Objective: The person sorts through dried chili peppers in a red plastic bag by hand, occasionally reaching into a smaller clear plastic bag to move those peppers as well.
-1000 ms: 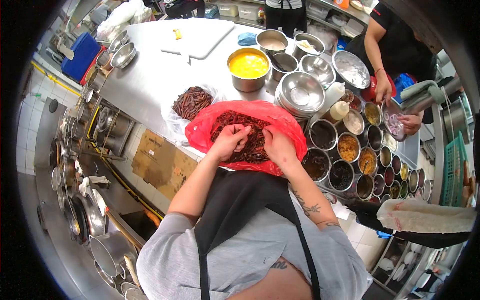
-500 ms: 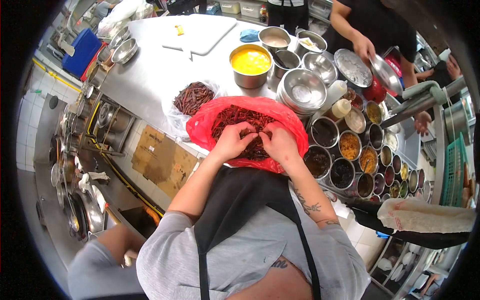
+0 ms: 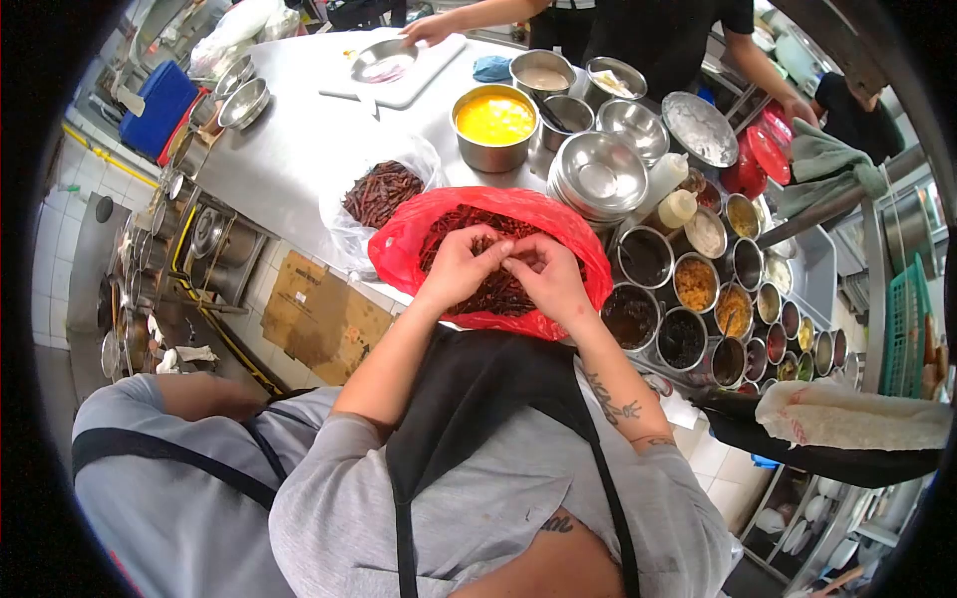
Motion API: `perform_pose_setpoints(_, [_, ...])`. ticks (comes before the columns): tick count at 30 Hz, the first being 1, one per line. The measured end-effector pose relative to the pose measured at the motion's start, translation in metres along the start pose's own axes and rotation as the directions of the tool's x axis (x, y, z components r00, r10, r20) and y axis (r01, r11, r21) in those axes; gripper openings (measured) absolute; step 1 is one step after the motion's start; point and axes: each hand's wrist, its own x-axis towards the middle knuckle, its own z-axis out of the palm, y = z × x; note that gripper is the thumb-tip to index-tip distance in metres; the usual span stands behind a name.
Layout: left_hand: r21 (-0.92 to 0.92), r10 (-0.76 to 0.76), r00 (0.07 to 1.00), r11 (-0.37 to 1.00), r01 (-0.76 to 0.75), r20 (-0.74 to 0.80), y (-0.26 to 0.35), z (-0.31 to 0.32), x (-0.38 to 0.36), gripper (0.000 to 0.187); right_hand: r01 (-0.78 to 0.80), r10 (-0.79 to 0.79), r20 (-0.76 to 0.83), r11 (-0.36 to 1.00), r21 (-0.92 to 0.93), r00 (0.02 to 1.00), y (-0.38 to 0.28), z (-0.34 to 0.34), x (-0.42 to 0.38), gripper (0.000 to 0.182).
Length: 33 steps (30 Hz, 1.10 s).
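A red plastic bag (image 3: 399, 221) full of dried red chilies (image 3: 498, 295) lies open at the near edge of the table. Over it, my left hand (image 3: 465, 269) and my right hand (image 3: 550, 281) meet fingertip to fingertip. Both are closed in a pinch, and whatever is between the fingers is too small or hidden to make out. Behind and left of the red bag, a clear plastic bag (image 3: 337, 224) holds larger dark dried chilies (image 3: 382, 194).
A pot of yellow liquid (image 3: 495, 120) and stacked steel bowls (image 3: 598, 177) stand beyond the bags. Several seasoning containers (image 3: 683, 337) fill the right side. Across the table, a person's hand (image 3: 429, 30) holds a steel bowl (image 3: 385, 62) over a white board. Close on my left is another person (image 3: 169, 468).
The person across has moved a steel bowl from the right to over the white board. The person at my left has come further into view. My hands stay pinched together over the chilies.
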Motion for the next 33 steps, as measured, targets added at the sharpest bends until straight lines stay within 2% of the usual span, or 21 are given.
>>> perform_pose_setpoints(4, [-0.261,-0.018,0.999,0.965,0.007,-0.04,-0.005,-0.002,0.009,0.021,-0.025,0.024,-0.005,0.967,-0.252,1.0,-0.005,-0.008,0.0,0.023])
perform_pose_setpoints(8, [-0.286,-0.071,0.997,0.955,0.08,0.043,0.0,-0.001,0.009,0.019,0.007,-0.01,-0.013,0.966,-0.259,1.0,-0.001,-0.006,0.001,0.018])
perform_pose_setpoints(11, [-0.43,-0.145,0.983,0.885,0.181,0.114,0.0,0.001,0.008,0.02,0.119,-0.12,0.009,0.967,-0.223,0.993,0.002,-0.007,0.0,0.009])
perform_pose_setpoints(14, [-0.671,-0.183,0.959,0.686,0.283,0.217,-0.003,0.002,0.008,0.023,0.111,-0.113,0.025,0.99,0.087,0.993,0.012,-0.006,0.003,0.003])
perform_pose_setpoints(18, [-0.756,-0.214,0.957,0.59,0.285,0.193,-0.001,0.007,0.008,0.023,0.1,-0.112,0.018,0.941,0.324,0.994,0.02,-0.004,0.005,0.005])
perform_pose_setpoints(21, [-0.795,-0.266,0.959,0.558,0.238,0.101,-0.015,0.002,0.014,0.02,0.045,-0.051,0.007,0.922,0.385,0.999,0.029,-0.01,0.006,0.007])
perform_pose_setpoints(22, [-0.805,-0.294,0.954,0.552,0.218,0.058,-0.023,-0.006,0.017,0.02,0.027,-0.024,-0.013,0.937,0.348,1.0,0.025,-0.011,0.006,0.009])
perform_pose_setpoints(23, [-0.814,-0.322,0.947,0.546,0.199,0.016,-0.032,-0.015,0.019,0.02,0.045,-0.042,-0.019,0.979,0.198,0.999,0.021,-0.01,0.006,0.011])
perform_pose_setpoints(25, [-0.817,-0.328,0.942,0.523,0.242,0.069,-0.027,-0.029,0.015,0.02,0.073,-0.076,-0.029,0.991,-0.112,0.997,0.015,-0.009,0.005,0.016])
perform_pose_setpoints(26, [-0.811,-0.327,0.94,0.521,0.268,0.101,-0.024,-0.033,0.011,0.021,0.047,-0.05,-0.009,0.981,-0.189,0.999,0.021,-0.009,0.005,0.023])
perform_pose_setpoints(27, [-0.804,-0.326,0.936,0.517,0.294,0.132,-0.022,-0.036,0.008,0.022,0.008,-0.012,-0.011,0.936,-0.352,1.0,0.02,-0.009,0.003,0.023])
perform_pose_setpoints(29, [-0.798,-0.327,0.926,0.499,0.338,0.188,-0.025,-0.038,0.005,0.024,-0.056,0.054,-0.023,0.762,-0.645,0.998,0.016,-0.009,0.003,0.024])
perform_pose_setpoints(32, [-0.791,-0.38,0.903,0.48,0.379,0.202,-0.031,-0.035,0.0,0.024,-0.191,0.377,0.035,0.544,-0.817,0.925,-0.002,-0.013,0.007,0.024])
perform_pose_setpoints(33, [-0.758,-0.38,0.906,0.531,0.379,0.186,-0.031,-0.034,-0.001,0.024,-0.183,0.364,0.05,0.576,-0.797,0.93,0.003,-0.014,0.006,0.024])
